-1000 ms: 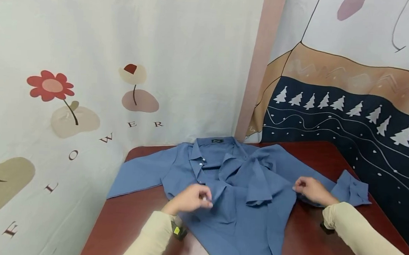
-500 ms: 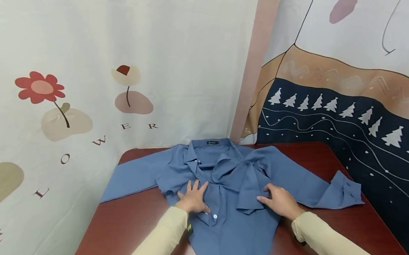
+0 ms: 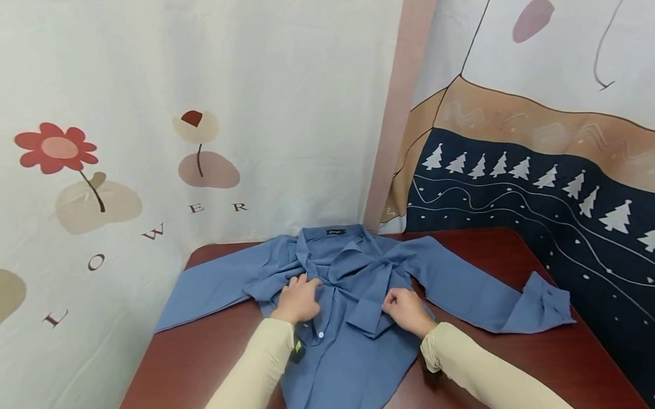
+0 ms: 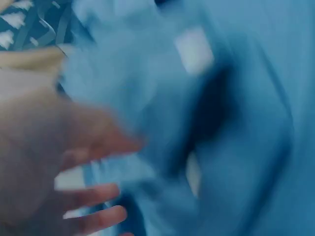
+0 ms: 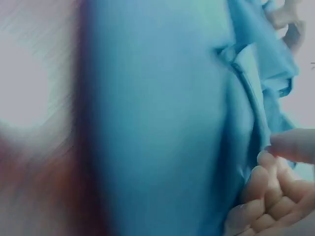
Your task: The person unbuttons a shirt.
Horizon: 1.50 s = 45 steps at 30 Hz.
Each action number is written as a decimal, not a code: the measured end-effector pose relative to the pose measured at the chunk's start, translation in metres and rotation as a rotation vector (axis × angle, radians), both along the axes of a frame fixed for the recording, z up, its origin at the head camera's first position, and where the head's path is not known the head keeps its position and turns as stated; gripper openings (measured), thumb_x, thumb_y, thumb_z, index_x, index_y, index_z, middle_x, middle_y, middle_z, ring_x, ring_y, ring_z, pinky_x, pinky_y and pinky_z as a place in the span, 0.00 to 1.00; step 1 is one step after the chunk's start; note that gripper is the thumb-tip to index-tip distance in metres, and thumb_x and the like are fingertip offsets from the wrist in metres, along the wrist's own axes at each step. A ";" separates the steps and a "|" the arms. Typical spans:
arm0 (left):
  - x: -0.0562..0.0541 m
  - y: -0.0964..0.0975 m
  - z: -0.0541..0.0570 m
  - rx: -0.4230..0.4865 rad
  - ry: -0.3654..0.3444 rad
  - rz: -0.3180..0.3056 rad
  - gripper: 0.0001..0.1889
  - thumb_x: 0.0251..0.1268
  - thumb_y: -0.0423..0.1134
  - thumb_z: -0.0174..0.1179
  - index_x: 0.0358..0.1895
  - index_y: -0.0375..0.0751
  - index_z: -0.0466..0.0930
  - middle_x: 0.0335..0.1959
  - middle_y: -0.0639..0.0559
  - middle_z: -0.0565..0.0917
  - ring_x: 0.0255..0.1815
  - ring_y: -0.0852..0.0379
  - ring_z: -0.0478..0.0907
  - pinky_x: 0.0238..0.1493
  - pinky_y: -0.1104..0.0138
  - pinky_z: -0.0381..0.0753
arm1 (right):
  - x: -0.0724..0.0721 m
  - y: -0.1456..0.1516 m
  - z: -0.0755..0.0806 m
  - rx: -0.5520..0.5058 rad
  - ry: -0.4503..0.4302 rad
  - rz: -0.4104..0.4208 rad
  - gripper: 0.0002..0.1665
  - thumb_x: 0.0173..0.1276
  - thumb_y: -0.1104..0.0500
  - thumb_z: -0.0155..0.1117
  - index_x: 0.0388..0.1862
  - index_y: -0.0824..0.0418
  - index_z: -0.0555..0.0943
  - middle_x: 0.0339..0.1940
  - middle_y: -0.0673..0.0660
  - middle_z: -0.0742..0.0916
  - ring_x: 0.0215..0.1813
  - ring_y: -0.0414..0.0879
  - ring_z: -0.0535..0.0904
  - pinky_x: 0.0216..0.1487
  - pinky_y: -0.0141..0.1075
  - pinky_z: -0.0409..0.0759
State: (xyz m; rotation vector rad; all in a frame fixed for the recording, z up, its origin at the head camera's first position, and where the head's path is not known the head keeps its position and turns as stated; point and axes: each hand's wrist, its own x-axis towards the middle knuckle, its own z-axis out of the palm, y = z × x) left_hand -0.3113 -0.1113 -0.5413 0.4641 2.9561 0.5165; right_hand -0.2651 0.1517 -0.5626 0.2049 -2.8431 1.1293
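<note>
A blue long-sleeved shirt (image 3: 348, 370) lies front up, with a large bow (image 3: 372, 292) at its neck and a white button (image 3: 321, 335) on the placket. On the chest beside the placket rests my left hand (image 3: 298, 299); in the left wrist view its fingers (image 4: 98, 219) are loosely extended, with a gap to the thumb. My right hand (image 3: 409, 310) is curled at the shirt's other side, next to the bow's tail. In the right wrist view its thumb and fingertips pinch a fold of shirt cloth (image 5: 251, 98).
The dark red table (image 3: 216, 358) shows on both sides of the shirt. One sleeve (image 3: 208, 291) stretches left; the other ends in a bent cuff (image 3: 550, 303) near the right table edge. Printed curtains (image 3: 287, 117) hang close behind the table.
My right hand has come left from near the sleeve onto the shirt's side, and that side has drawn inward. My left hand has settled on the chest, its spread fingers coming closer together.
</note>
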 end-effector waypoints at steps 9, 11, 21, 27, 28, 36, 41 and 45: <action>0.036 0.098 -0.008 0.043 0.056 -0.117 0.36 0.49 0.60 0.71 0.59 0.47 0.73 0.47 0.47 0.75 0.44 0.49 0.75 0.40 0.55 0.76 | -0.002 0.003 0.012 -0.020 -0.054 -0.011 0.05 0.64 0.69 0.61 0.30 0.60 0.77 0.22 0.51 0.78 0.23 0.43 0.73 0.27 0.37 0.72; 0.043 0.111 -0.022 -0.086 0.162 -0.100 0.36 0.47 0.60 0.72 0.57 0.47 0.73 0.45 0.47 0.74 0.44 0.47 0.74 0.38 0.54 0.77 | 0.003 0.009 0.007 -0.017 -0.035 0.014 0.06 0.63 0.71 0.60 0.33 0.61 0.79 0.25 0.50 0.79 0.26 0.41 0.74 0.30 0.37 0.73; 0.030 0.071 -0.006 0.433 0.117 0.108 0.12 0.64 0.40 0.62 0.24 0.41 0.78 0.20 0.46 0.75 0.22 0.46 0.75 0.24 0.59 0.73 | 0.048 0.059 -0.014 0.457 0.128 0.211 0.23 0.54 0.43 0.76 0.33 0.53 0.74 0.28 0.46 0.71 0.30 0.41 0.65 0.33 0.38 0.67; 0.025 0.037 0.022 0.989 -0.266 0.124 0.15 0.67 0.32 0.59 0.55 0.32 0.77 0.35 0.36 0.83 0.21 0.47 0.82 0.27 0.54 0.83 | 0.046 0.075 -0.018 0.430 0.198 0.414 0.17 0.58 0.57 0.74 0.26 0.50 0.71 0.25 0.42 0.69 0.30 0.38 0.64 0.32 0.35 0.67; 0.027 0.034 0.027 1.085 -0.301 0.088 0.19 0.68 0.31 0.59 0.60 0.34 0.74 0.36 0.36 0.84 0.21 0.48 0.83 0.28 0.54 0.84 | 0.044 0.078 -0.014 0.392 0.203 0.454 0.17 0.58 0.60 0.74 0.25 0.49 0.71 0.25 0.41 0.70 0.30 0.37 0.65 0.32 0.34 0.67; 0.071 0.056 0.057 1.377 -0.501 -0.482 0.18 0.72 0.28 0.52 0.62 0.25 0.70 0.42 0.45 0.83 0.40 0.50 0.84 0.46 0.50 0.81 | 0.039 0.122 0.039 0.102 0.010 0.455 0.14 0.55 0.73 0.64 0.29 0.54 0.76 0.25 0.44 0.75 0.27 0.37 0.70 0.28 0.33 0.71; 0.088 0.070 0.027 1.167 -0.650 -0.527 0.24 0.70 0.33 0.56 0.69 0.39 0.69 0.57 0.53 0.78 0.56 0.50 0.76 0.56 0.59 0.75 | 0.064 0.105 0.019 0.101 -0.051 0.330 0.24 0.65 0.51 0.68 0.54 0.61 0.73 0.41 0.52 0.78 0.41 0.45 0.74 0.40 0.41 0.74; 0.088 0.069 -0.008 1.106 -0.669 -0.432 0.32 0.67 0.30 0.58 0.74 0.48 0.62 0.73 0.54 0.63 0.73 0.47 0.57 0.68 0.52 0.61 | 0.087 0.078 -0.017 0.340 -0.005 0.271 0.56 0.54 0.27 0.65 0.71 0.61 0.64 0.56 0.56 0.75 0.55 0.51 0.72 0.47 0.50 0.71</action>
